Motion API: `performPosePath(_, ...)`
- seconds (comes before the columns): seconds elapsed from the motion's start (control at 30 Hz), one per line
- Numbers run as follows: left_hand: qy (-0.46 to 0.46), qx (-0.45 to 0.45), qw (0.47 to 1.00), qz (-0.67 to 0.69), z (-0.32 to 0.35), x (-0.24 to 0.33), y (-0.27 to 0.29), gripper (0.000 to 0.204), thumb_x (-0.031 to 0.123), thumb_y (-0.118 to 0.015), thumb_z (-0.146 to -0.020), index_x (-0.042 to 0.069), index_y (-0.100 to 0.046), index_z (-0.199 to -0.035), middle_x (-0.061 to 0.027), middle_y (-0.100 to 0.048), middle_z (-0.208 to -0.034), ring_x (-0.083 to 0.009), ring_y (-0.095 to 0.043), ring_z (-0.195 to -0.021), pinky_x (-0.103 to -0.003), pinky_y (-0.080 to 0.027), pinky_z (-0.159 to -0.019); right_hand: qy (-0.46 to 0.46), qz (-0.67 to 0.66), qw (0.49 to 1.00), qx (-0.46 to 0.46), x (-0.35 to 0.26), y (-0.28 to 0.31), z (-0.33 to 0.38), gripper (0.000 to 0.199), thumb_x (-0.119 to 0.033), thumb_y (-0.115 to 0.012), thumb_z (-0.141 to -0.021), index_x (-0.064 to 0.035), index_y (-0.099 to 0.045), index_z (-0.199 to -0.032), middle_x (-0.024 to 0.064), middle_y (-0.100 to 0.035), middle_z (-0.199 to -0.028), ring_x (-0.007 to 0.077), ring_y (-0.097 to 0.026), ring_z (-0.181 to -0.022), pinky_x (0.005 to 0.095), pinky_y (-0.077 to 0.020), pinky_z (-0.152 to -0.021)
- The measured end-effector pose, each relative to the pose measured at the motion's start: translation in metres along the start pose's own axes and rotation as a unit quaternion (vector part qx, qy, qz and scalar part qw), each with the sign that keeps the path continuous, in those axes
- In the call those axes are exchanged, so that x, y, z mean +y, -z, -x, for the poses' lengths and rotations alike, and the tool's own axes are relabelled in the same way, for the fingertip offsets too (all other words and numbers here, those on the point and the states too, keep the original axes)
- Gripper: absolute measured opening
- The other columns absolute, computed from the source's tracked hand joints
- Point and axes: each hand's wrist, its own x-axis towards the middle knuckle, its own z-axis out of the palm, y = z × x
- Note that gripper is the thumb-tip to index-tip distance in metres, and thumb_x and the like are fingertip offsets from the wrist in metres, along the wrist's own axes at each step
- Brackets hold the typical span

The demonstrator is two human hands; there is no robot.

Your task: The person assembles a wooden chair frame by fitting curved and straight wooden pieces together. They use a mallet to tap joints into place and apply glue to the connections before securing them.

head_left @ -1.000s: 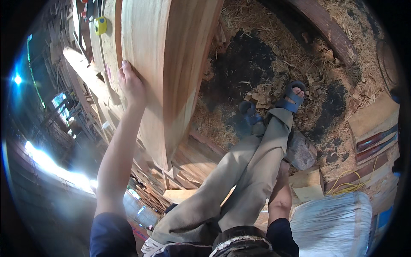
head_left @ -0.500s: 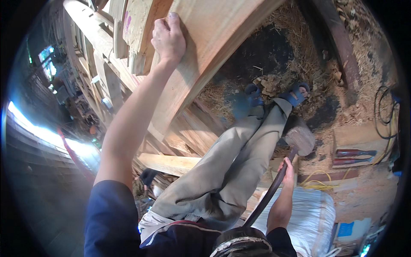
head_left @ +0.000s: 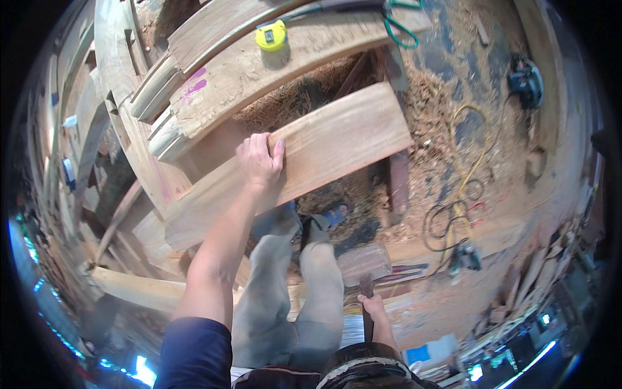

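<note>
The left hand [head_left: 260,162] grasps the plank [head_left: 350,133] by its far edge, fingers curled over that edge and thumb laid on the upper face. The plank lies aslant in front of the person's legs [head_left: 321,279], its right end higher in view than its left and passing above a reddish beam [head_left: 397,185]; whether it rests on the beam, I cannot tell. The right hand [head_left: 374,306] is closed around the handle of a mallet [head_left: 363,262], just below the blocky wooden head (a stout, worn piece of wood), which is near the person's right leg and well apart from the plank.

Beyond the plank is a curved board [head_left: 233,81] with purple marks near its left end. A yellow tape measure [head_left: 271,36] sits on it, and a tool with green loops [head_left: 400,34] lies near its right end. Shavings [head_left: 424,123] cover much of the ground, where a yellow cord [head_left: 483,152] winds. A dark power tool [head_left: 526,82] stands farther right.
</note>
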Motion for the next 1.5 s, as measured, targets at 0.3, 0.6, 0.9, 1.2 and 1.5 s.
performPosePath(0.3, 0.034, -0.064, 0.997, 0.025, -0.008, 0.000, 0.017, 0.036, 0.042, -0.063, -0.096, 0.010, -0.068, -0.112, -0.0084, -0.066, -0.104, -0.0273, -0.061, -0.104, -0.044, -0.043, -0.097, 0.121, 0.243, 0.949, 0.160, -0.261, 0.184, 0.219, 0.053, -0.040, -0.076, -0.096, 0.0067, -0.057, -0.114, 0.0166, -0.069, -0.075, 0.0260, -0.071, -0.063, 0.0412, -0.0571, -0.059)
performPosePath(0.6, 0.107, -0.125, 0.981, 0.106, -0.003, -0.004, 0.018, 0.025, 0.034, -0.058, -0.100, 0.011, -0.067, -0.098, -0.0093, -0.067, -0.097, -0.0261, -0.065, -0.099, -0.043, -0.047, -0.092, 0.384, 0.204, 0.871, 0.230, -0.570, 0.262, 0.344, 0.027, -0.032, -0.058, -0.108, -0.0082, -0.056, -0.120, -0.0049, -0.050, -0.073, 0.0058, -0.047, -0.057, 0.0241, -0.0392, -0.049)
performPosePath(0.9, 0.141, -0.021, 0.986, 0.091, -0.006, -0.001, 0.018, 0.024, 0.036, -0.062, -0.097, 0.012, -0.067, -0.093, -0.0053, -0.064, -0.096, -0.0233, -0.060, -0.097, -0.040, -0.044, -0.089, 0.419, 0.582, 0.661, 0.220, -0.652, 0.251, 0.281, 0.046, -0.034, -0.066, -0.098, 0.0007, -0.047, -0.121, 0.0365, -0.066, -0.096, 0.0578, -0.063, -0.096, 0.0582, -0.0488, -0.077)
performPosePath(1.2, 0.155, -0.069, 0.980, 0.108, -0.007, 0.002, 0.020, 0.018, 0.030, -0.062, -0.091, 0.014, -0.070, -0.087, -0.0045, -0.065, -0.093, -0.0243, -0.064, -0.099, -0.041, -0.048, -0.090, 0.294, 0.572, 0.747, 0.169, -0.706, 0.240, 0.361, 0.036, -0.031, -0.068, -0.098, 0.0027, -0.061, -0.107, 0.0251, -0.068, -0.076, 0.0399, -0.071, -0.073, 0.0475, -0.0533, -0.065)
performPosePath(1.5, 0.152, -0.124, 0.977, 0.085, -0.014, 0.003, 0.019, 0.024, 0.032, -0.058, -0.099, 0.011, -0.069, -0.103, -0.0095, -0.069, -0.103, -0.0298, -0.065, -0.102, -0.047, -0.048, -0.092, 0.397, 0.357, 0.788, 0.307, -0.724, 0.266, 0.458, 0.028, -0.032, -0.062, -0.107, -0.0089, -0.056, -0.119, -0.0001, -0.057, -0.073, 0.0090, -0.056, -0.060, 0.0251, -0.0437, -0.051)
